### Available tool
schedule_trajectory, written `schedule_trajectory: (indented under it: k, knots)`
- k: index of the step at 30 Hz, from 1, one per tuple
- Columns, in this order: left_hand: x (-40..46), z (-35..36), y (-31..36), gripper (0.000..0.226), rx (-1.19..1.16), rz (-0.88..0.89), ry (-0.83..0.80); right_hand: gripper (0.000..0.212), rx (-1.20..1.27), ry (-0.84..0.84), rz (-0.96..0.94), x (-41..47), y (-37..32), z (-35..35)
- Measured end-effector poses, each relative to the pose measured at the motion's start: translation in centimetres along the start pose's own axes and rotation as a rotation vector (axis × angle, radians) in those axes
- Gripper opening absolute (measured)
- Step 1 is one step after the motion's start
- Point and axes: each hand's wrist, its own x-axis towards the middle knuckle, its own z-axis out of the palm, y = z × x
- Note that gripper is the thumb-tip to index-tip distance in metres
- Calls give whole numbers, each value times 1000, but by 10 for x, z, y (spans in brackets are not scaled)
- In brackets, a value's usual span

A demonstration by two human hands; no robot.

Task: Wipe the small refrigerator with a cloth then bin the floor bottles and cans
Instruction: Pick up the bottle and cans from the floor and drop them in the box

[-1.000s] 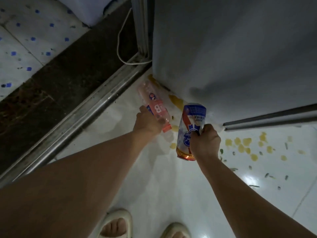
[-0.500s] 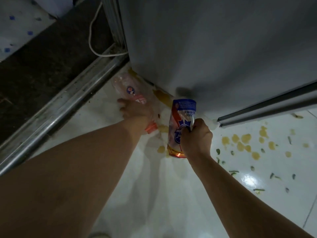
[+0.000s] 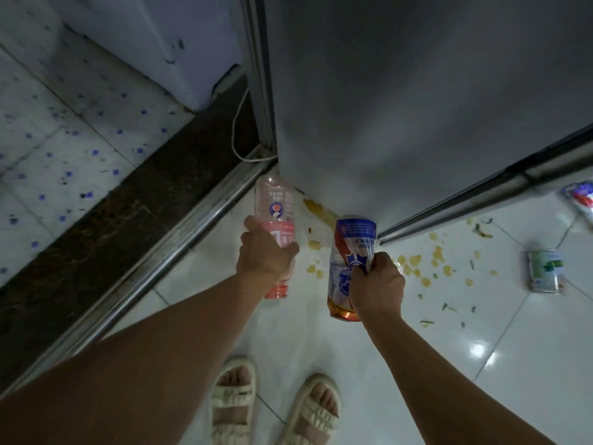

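Floor bottles and cans: pink bottle (image 3: pixel 276 216) clasped in left hand (image 3: pixel 264 252), crushed can (image 3: pixel 348 264) in right hand (image 3: pixel 377 285), beside refrigerator (image 3: pixel 417 91). Left on floor (image 3: pixel 321 342): green can (image 3: pixel 545 271), another can (image 3: pixel 582 200). Binning pending.

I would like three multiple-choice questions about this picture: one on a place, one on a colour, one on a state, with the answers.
1. Where does the green can lie?
A. on the floor tiles at the right
B. in the left hand
C. on the refrigerator

2. What colour is the label of the bottle in the left hand?
A. green
B. pink
C. black

3. What does the right hand do?
A. hangs open
B. grips a blue and white can
C. wipes with a cloth

Answers: 1 A, it rests on white tiles; 2 B, pink print shows; 3 B, fingers wrap the can.
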Motion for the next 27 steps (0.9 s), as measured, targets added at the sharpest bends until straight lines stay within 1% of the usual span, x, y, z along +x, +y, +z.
schedule_trajectory:
  k: [4, 8, 11, 16, 23, 27]
  knots:
    - [-57, -39, 35, 81, -5, 29, -21, 11, -3, 40, -30, -42, -28, -54]
    - [-105, -64, 64, 79, 0, 95, -51, 10, 26, 77, -30, -79, -48, -98]
    - [-136, -80, 81, 77, 3, 162, -89, 8, 67, 114, -15, -105, -56, -124]
    - [-197, -109, 104, 80, 40, 273, -149, 11, 134, 209, 20, -158, -63, -173]
    - [-302, -137, 139, 70, 59, 386, -268, 6, 188, 340, 96, -246, -40, -259]
    - [-360, -131, 170, 66, 115, 475, -319, 10, 217, 438, 150, -288, -10, -315]
